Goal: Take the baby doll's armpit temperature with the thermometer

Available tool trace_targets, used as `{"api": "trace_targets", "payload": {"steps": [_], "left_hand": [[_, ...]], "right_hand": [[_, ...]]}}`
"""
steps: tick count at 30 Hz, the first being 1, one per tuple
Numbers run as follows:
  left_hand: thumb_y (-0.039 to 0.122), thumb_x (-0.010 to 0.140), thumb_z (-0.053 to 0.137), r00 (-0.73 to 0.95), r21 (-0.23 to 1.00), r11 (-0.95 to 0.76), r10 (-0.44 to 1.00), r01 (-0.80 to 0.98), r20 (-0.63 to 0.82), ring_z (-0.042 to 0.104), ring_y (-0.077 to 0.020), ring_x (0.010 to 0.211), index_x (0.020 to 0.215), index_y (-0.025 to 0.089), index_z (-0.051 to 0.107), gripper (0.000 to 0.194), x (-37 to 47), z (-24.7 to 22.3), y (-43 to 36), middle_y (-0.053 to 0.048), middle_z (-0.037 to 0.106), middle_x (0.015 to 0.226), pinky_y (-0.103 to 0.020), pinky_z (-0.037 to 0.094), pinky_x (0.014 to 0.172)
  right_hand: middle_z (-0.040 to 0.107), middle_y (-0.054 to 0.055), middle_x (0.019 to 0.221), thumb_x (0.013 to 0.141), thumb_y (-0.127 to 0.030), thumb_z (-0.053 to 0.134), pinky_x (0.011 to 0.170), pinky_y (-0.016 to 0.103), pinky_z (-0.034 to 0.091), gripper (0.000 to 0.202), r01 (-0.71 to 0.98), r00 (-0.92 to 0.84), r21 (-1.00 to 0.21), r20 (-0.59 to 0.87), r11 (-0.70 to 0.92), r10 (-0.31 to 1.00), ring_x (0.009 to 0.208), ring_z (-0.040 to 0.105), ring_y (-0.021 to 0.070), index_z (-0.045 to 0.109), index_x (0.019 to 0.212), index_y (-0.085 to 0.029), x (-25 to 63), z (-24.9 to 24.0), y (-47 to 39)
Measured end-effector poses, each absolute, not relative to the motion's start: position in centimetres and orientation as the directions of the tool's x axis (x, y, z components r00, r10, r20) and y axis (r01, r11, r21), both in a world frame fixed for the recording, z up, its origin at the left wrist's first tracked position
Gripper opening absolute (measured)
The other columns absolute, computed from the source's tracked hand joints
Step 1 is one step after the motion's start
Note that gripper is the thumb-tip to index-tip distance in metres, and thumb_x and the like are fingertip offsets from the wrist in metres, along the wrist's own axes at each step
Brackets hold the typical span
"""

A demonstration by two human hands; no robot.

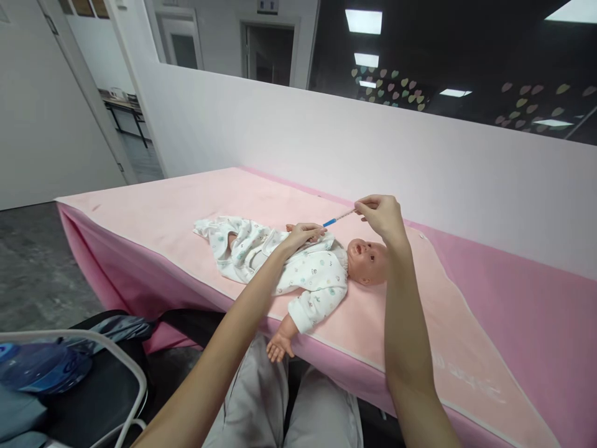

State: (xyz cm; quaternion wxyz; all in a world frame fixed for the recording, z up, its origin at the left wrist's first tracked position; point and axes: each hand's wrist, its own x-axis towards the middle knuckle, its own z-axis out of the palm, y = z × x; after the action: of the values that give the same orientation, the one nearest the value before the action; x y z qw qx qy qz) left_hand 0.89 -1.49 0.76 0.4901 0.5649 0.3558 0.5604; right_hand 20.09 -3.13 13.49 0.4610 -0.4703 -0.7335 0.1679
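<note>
A baby doll [366,258] lies on its back on the pink-covered table, its head to the right. It wears a white printed romper [321,274]. My left hand [305,234] lies over the doll's chest, fingers closed on the romper's cloth near the collar; the fingertips are partly hidden. Raised above the doll's head, my right hand [380,214] pinches one end of a thin thermometer [342,216]. Its stem is pale with small marks, and its blue end points left and down, close to my left fingertips. One doll arm [282,339] hangs over the table's front edge.
The pink table cover [153,205] runs back to a white wall [261,124] with a dark window above. At lower left, a black chair [100,386] with a pale metal frame holds a blue-tinted water bottle [44,367] and some cloth.
</note>
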Motion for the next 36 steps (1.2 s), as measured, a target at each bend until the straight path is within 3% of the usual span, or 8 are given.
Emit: {"api": "trace_targets", "payload": {"steps": [4,9,16,20,27,36], "left_hand": [[0.044,0.061,0.074,-0.004,0.925,-0.232,0.970,-0.302,0.242,0.049,-0.0056,0.054,0.083,0.014,0.067,0.038,0.9,1.0,-1.2,-0.003,0.062,0.079,-0.022,0.039,0.054],[0.053,0.074,0.060,-0.068,0.864,-0.218,0.975,-0.454,0.210,0.052,-0.0067,0.056,0.082,0.014,0.063,0.040,0.7,1.0,-0.8,-0.005,0.062,0.082,-0.023,0.044,0.057],[0.052,0.076,0.059,-0.158,0.896,-0.262,0.963,-0.360,0.218,0.052,-0.0054,0.059,0.092,0.017,0.060,0.038,0.7,0.8,-0.7,-0.002,0.058,0.084,-0.022,0.044,0.060],[0.048,0.070,0.067,-0.170,0.870,-0.339,0.940,-0.357,0.296,0.050,-0.0038,0.057,0.084,0.016,0.062,0.035,0.8,0.9,-1.0,-0.001,0.056,0.081,-0.020,0.042,0.058],[0.037,0.060,0.073,-0.116,0.886,-0.340,0.940,-0.315,0.319,0.049,-0.0052,0.058,0.085,0.017,0.067,0.033,0.9,1.1,-1.5,-0.001,0.058,0.079,-0.020,0.042,0.057],[0.036,0.059,0.074,-0.102,0.903,-0.342,0.940,-0.260,0.327,0.051,-0.0054,0.058,0.089,0.018,0.070,0.035,0.9,1.0,-1.6,-0.001,0.062,0.081,-0.023,0.044,0.060]], "right_hand": [[0.066,0.004,0.065,0.066,-0.020,0.066,0.058,0.027,0.055,0.010,0.324,-0.199,-0.829,0.411,0.456,0.890,0.065,0.063,0.0147,0.067,0.071,-0.011,19.5,11.8,-1.9],[0.068,0.005,0.070,0.066,-0.015,0.069,0.062,0.026,0.057,0.008,0.268,-0.332,-0.860,0.342,0.435,0.879,0.070,0.064,0.0138,0.067,0.071,-0.010,18.7,10.4,-1.7],[0.068,0.004,0.070,0.065,-0.012,0.072,0.065,0.028,0.056,0.013,0.377,-0.442,-0.835,0.219,0.401,0.870,0.069,0.064,0.0138,0.066,0.076,-0.010,19.3,10.8,-2.4],[0.068,0.004,0.070,0.068,-0.009,0.068,0.066,0.027,0.054,0.014,0.424,-0.468,-0.818,0.169,0.388,0.867,0.067,0.064,0.0125,0.067,0.082,-0.012,20.1,11.0,-2.3],[0.068,0.003,0.070,0.067,-0.008,0.068,0.067,0.027,0.053,0.021,0.389,-0.438,-0.827,0.221,0.406,0.871,0.064,0.061,0.0113,0.066,0.088,-0.012,21.0,10.5,-0.7],[0.067,0.003,0.070,0.066,-0.009,0.070,0.053,0.022,0.049,0.021,0.453,-0.460,-0.792,0.185,0.409,0.868,0.054,0.060,0.0102,0.067,0.086,-0.013,21.2,10.4,-0.9]]}}
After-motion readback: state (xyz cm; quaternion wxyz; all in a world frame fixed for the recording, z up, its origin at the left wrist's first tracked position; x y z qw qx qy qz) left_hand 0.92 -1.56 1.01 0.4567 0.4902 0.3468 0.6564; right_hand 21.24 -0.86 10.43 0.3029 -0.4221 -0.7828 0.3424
